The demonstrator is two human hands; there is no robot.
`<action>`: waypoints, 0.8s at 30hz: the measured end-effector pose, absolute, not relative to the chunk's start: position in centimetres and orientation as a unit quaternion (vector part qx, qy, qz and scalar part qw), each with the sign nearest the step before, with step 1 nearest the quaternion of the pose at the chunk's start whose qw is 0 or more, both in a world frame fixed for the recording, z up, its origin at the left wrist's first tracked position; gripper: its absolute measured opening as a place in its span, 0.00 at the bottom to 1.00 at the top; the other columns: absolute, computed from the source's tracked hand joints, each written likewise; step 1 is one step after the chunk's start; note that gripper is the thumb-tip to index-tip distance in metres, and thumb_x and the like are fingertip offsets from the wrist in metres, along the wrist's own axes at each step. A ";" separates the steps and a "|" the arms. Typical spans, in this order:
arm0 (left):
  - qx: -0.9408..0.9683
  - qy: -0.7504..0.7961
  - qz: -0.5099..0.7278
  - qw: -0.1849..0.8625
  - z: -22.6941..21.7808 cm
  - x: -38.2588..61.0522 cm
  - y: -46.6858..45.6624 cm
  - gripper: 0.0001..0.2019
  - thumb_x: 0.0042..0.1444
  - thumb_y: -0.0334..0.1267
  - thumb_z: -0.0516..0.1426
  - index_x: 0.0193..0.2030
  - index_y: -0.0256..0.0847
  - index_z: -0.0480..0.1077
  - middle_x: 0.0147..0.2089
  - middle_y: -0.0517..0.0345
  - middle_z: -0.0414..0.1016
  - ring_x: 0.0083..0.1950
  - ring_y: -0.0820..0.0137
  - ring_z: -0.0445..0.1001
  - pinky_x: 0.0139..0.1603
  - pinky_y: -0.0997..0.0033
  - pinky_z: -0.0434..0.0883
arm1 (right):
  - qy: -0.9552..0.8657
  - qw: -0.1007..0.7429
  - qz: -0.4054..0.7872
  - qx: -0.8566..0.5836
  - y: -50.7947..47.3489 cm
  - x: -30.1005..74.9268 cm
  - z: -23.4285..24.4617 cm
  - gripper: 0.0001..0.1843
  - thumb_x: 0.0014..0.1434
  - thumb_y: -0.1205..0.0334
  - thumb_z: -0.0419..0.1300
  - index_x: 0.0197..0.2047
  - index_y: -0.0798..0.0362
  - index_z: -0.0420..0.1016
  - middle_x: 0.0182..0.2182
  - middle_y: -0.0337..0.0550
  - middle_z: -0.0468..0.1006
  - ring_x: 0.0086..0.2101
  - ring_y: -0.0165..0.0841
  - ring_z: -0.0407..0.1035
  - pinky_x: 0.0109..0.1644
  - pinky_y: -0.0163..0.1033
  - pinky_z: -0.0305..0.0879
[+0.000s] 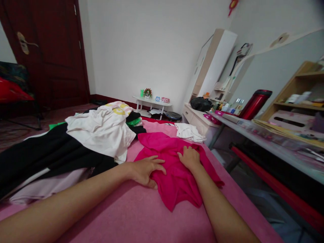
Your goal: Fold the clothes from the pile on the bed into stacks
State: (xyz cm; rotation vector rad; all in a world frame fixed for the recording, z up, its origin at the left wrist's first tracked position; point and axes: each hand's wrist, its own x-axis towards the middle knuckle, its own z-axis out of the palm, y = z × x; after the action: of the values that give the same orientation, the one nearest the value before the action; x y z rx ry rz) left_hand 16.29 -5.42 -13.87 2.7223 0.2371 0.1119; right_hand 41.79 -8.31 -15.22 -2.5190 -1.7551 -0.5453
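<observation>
A bright pink garment (174, 175) lies spread and wrinkled on the pink bed cover (131, 216). At its left edge rests my left hand (146, 170), the fingers spread and the thumb apart, touching the cloth. My right hand (190, 157) lies on the garment's upper right part, palm down, its thumb out to the side and its fingertips bent slightly over the fabric. Neither hand visibly grips the cloth. To the left is a heap with a white garment (101, 125) on top of black clothing (58, 152).
A folded white cloth (189, 131) lies at the bed's far right. Along the right side stand a desk (268, 141) with a red thermos (255, 104), and a white dresser (196, 116). A low white shelf (152, 100) is by the far wall, a dark red door (48, 54) at left.
</observation>
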 end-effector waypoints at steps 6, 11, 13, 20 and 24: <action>0.970 0.161 0.165 0.079 -15.8 19.2 -7.4 0.11 0.51 0.28 0.52 0.41 0.40 0.69 0.45 0.49 0.73 0.48 0.61 0.71 0.51 0.63 0.66 | -0.593 0.056 -0.052 -0.802 -8.7 43.9 -14.2 0.27 0.56 0.48 0.58 0.55 0.54 0.68 0.46 0.55 0.77 0.45 0.47 0.72 0.47 0.46 0.66; 0.902 0.274 0.281 0.182 -15.6 19.2 -5.2 0.17 0.47 0.24 0.48 0.42 0.42 0.67 0.31 0.57 0.72 0.35 0.65 0.71 0.38 0.69 0.66 | -0.603 0.281 0.088 -0.741 -8.9 45.3 -12.1 0.23 0.55 0.57 0.60 0.54 0.56 0.69 0.49 0.51 0.75 0.46 0.39 0.71 0.51 0.42 0.65; 0.831 0.294 0.387 0.271 -14.7 18.2 -3.5 0.14 0.48 0.26 0.48 0.40 0.42 0.67 0.30 0.59 0.71 0.33 0.67 0.70 0.36 0.71 0.66 | -0.609 0.351 0.143 -0.697 -9.5 44.6 -10.3 0.20 0.56 0.56 0.58 0.50 0.56 0.71 0.46 0.50 0.77 0.44 0.37 0.72 0.50 0.42 0.66; 0.545 0.303 0.610 0.488 -10.8 15.2 -0.6 0.07 0.50 0.40 0.56 0.32 0.39 0.67 0.24 0.63 0.69 0.23 0.73 0.66 0.25 0.76 0.64 | -0.741 0.192 0.284 -0.578 -13.5 37.5 -5.9 0.28 0.46 0.49 0.66 0.50 0.50 0.73 0.43 0.43 0.78 0.43 0.37 0.72 0.47 0.39 0.66; 0.503 0.320 0.656 0.463 -9.5 13.5 -0.1 0.06 0.48 0.39 0.56 0.31 0.38 0.67 0.25 0.62 0.70 0.24 0.73 0.67 0.24 0.77 0.64 | -0.753 0.013 0.112 -0.648 -14.2 34.2 -7.8 0.38 0.33 0.46 0.72 0.49 0.49 0.75 0.44 0.48 0.78 0.44 0.46 0.71 0.47 0.43 0.64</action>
State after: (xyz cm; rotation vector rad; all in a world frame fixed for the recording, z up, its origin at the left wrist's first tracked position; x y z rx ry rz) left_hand 13.54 -0.08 -9.53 1.2367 0.7875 1.6127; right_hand 34.22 -14.18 -7.75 -2.0203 -2.3455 0.3501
